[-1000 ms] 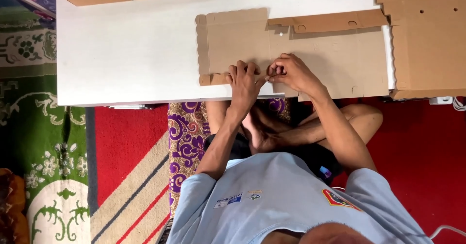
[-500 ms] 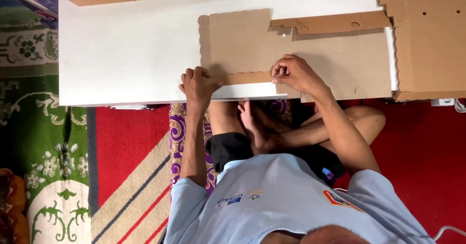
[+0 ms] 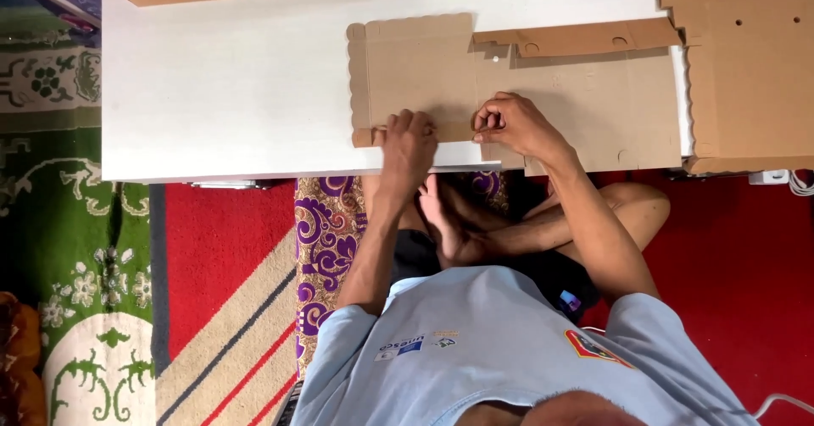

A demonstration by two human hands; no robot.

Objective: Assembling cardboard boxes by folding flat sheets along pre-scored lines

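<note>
My left hand [image 3: 407, 142] presses flat, fingers spread, on the cardboard sheet [image 3: 509, 95] lying on the white bench [image 3: 229, 95], steadying it while my right hand [image 3: 513, 125] pinches its near edge.

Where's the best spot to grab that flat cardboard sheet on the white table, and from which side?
Probably the near long edge of the cardboard sheet, from the person's side. It lies flat on the white table, so only an edge gives purchase, and there a narrow folded flap sits at the table's front. The left hand presses that flap; the right hand pinches it.
</note>
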